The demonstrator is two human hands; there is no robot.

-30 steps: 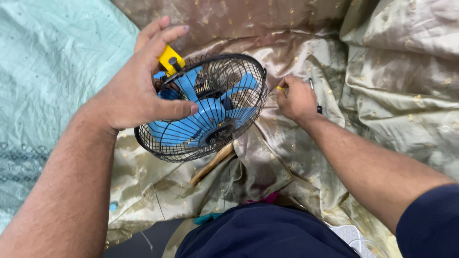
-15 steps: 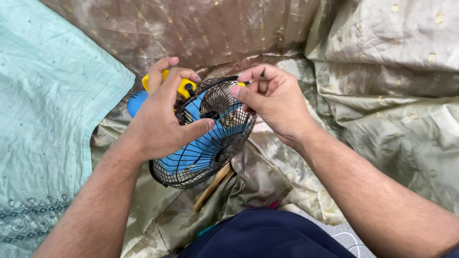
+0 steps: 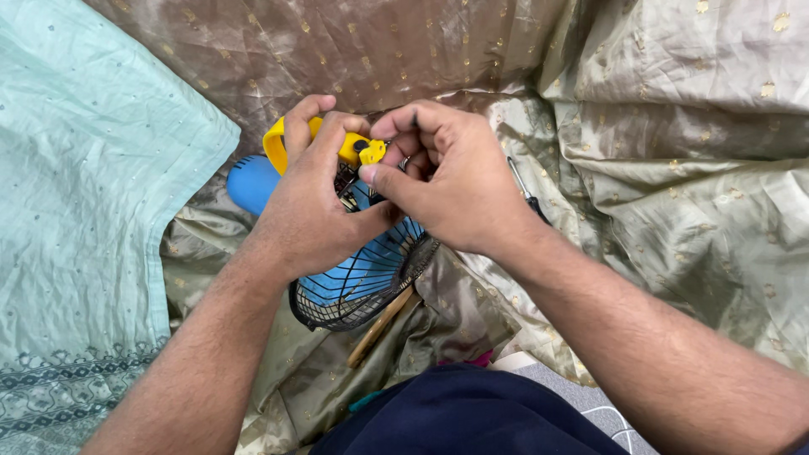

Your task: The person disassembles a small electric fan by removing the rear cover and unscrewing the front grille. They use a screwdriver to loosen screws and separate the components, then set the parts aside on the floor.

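Satin, beige-gold with small gold motifs, crumpled, covers the surface; a mint-green embroidered cloth lies beside it at left. One small fan, blue blades in a black wire cage, yellow handle, sits at centre. Left hand is wrapped around its cage and handle. Right hand, fingertips pinched together at the yellow fitting. One screwdriver near the right wrist; one wooden stick under the fan.

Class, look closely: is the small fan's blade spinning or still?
Still. The blue blades show sharp, separate edges behind the black wire guard.
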